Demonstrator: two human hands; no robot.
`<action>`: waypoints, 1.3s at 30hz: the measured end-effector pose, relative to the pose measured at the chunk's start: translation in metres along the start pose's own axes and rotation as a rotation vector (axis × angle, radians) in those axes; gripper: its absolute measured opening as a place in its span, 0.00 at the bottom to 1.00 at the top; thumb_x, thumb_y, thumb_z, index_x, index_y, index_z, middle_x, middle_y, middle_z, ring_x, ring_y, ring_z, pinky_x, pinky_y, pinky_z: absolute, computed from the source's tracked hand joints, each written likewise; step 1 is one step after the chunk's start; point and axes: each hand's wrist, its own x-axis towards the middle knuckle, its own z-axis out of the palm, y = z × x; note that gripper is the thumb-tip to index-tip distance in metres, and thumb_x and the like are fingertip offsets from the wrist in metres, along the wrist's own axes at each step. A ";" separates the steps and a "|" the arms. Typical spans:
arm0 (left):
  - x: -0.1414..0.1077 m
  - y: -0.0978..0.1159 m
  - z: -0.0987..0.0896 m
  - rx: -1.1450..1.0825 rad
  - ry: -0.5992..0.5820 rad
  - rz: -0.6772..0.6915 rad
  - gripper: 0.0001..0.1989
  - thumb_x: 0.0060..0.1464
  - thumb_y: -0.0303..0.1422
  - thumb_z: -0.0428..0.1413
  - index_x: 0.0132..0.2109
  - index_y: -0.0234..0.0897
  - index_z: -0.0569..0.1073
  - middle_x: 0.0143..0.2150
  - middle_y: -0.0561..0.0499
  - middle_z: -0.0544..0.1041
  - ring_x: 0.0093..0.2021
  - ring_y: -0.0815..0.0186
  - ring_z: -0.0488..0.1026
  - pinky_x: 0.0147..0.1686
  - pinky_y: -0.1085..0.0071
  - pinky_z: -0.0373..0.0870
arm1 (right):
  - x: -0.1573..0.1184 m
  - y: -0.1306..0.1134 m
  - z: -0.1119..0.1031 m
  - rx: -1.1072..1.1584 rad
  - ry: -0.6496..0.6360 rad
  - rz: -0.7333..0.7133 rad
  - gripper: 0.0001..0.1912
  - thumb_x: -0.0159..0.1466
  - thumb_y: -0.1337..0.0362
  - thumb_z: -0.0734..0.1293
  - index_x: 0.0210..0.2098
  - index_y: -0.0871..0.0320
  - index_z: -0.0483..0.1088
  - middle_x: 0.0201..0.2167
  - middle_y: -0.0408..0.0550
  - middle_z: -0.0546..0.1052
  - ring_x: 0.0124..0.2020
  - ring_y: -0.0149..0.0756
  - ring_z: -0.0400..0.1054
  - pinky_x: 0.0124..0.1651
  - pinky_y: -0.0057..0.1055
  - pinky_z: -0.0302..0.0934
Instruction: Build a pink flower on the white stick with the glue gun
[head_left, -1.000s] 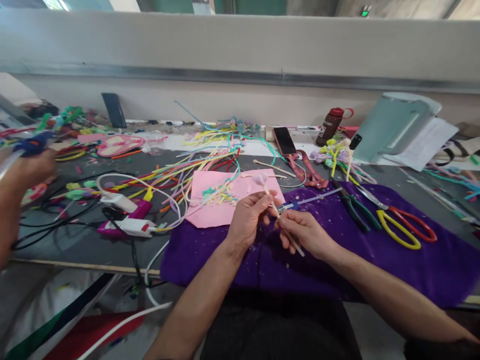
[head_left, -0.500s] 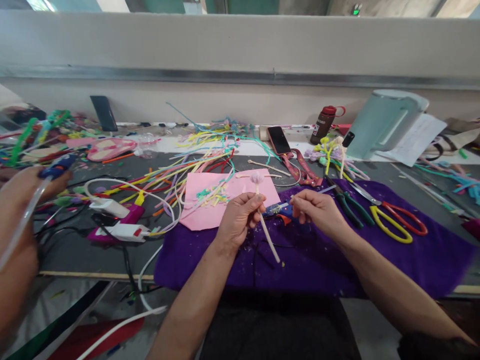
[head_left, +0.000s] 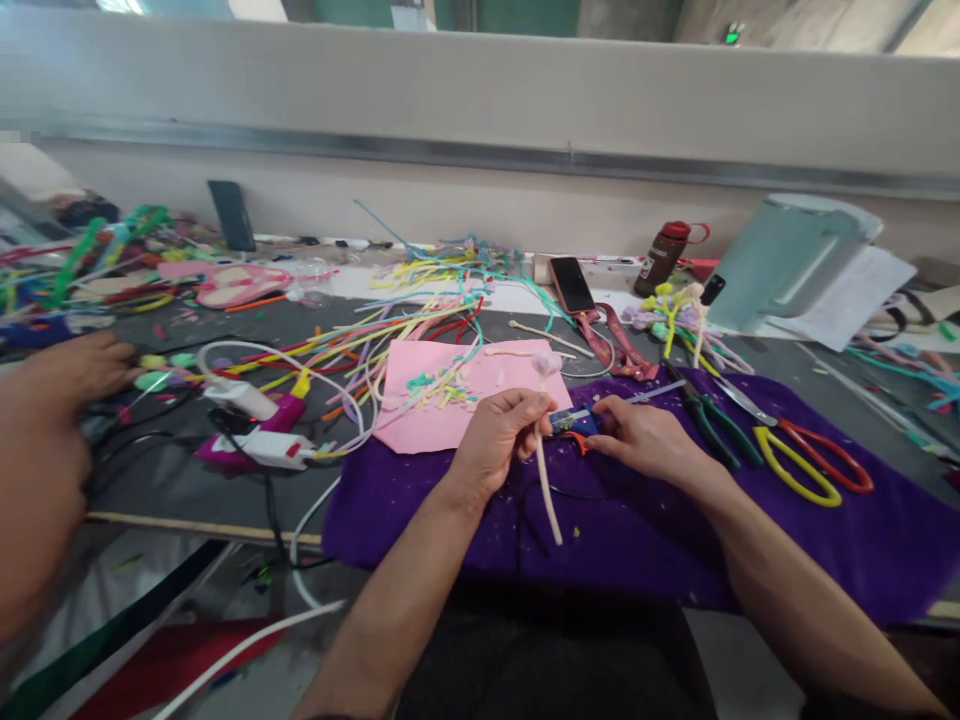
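Observation:
My left hand (head_left: 504, 435) pinches a cream fuzzy stem (head_left: 547, 490) between thumb and fingers. A pale lilac flower head (head_left: 548, 368) tops the stem, whose lower end hangs over the purple cloth (head_left: 450, 510). To its right, my right hand (head_left: 651, 432) has its thumb and fingers closed around the body of a blue glue gun (head_left: 571, 421) with an orange trigger. A translucent glue stick (head_left: 660, 392) sticks out of the gun's rear. Part of the gun is hidden behind my right fingers.
Pink felt (head_left: 405, 420) with scraps lies beyond my left hand. Pliers (head_left: 716, 430) and scissors (head_left: 806, 465) lie at right. White plugs (head_left: 266, 440) and cables are at left, near another person's hand (head_left: 82, 370). A phone (head_left: 572, 285) and bottle (head_left: 661, 260) stand behind.
My right hand has gone from the glue stick at the gun's rear to the gun's body. The other person's hand, raised with a glue gun before, is now down at the table.

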 end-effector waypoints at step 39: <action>-0.036 -0.021 -0.039 0.391 -0.047 -0.074 0.15 0.49 0.40 0.51 0.27 0.32 0.71 0.16 0.55 0.68 0.14 0.77 0.61 0.14 0.81 0.55 | 0.024 -0.006 -0.023 0.143 0.241 -0.121 0.10 0.58 0.59 0.62 0.33 0.56 0.71 0.26 0.45 0.75 0.26 0.34 0.68 0.27 0.27 0.58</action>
